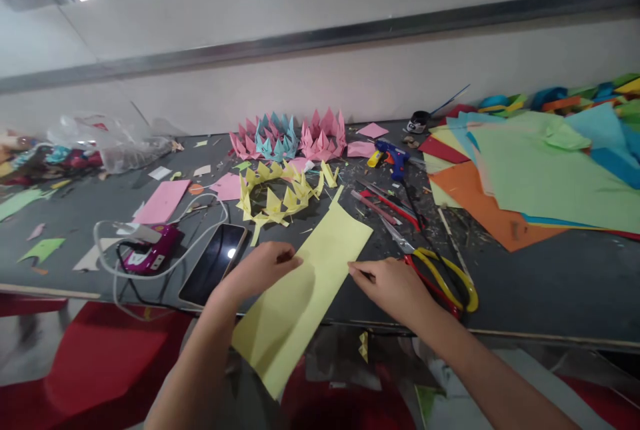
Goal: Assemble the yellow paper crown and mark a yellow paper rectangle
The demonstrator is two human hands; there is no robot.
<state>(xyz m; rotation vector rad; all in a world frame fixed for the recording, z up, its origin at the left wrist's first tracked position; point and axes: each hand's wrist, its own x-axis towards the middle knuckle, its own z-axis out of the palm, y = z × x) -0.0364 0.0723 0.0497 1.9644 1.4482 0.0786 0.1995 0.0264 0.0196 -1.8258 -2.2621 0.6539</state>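
Yellow paper strip [310, 283] lies slantwise over the near edge of the dark table [550, 283]. Its lower end hangs past the edge toward the person, and its upper end points at the far wall.

Left hand [260, 270]: at the strip's left long edge, about mid-length. Fingers curled in, thumb and fingertips pinching that edge.

Right hand [393, 287]: at the strip's right long edge, opposite the left hand. Fingers held together, tips touching the paper. Whether they pinch the edge or only press it flat cannot be told from this angle.

Around the strip:
- Phone [213, 263], dark screen up, just left of the strip and beside the left wrist.
- Pink device [150, 253] with a looped white cable [107, 243], further left of the strip.
- Yellow paper crown [277, 193], a ring of folded points, just beyond the strip's upper end.
- Pink crowns [323, 137] and a blue crown [275, 140], well beyond the strip, near the wall.
- Yellow-handled scissors [445, 277], just right of the strip, touching or nearly touching the right hand.
- Blue glue gun [393, 157], beyond and to the right of the strip.
- Stack of coloured sheets [540, 177], green on top and orange beneath, well to the right of the strip.
- Paper scraps scattered on the table left of the strip.
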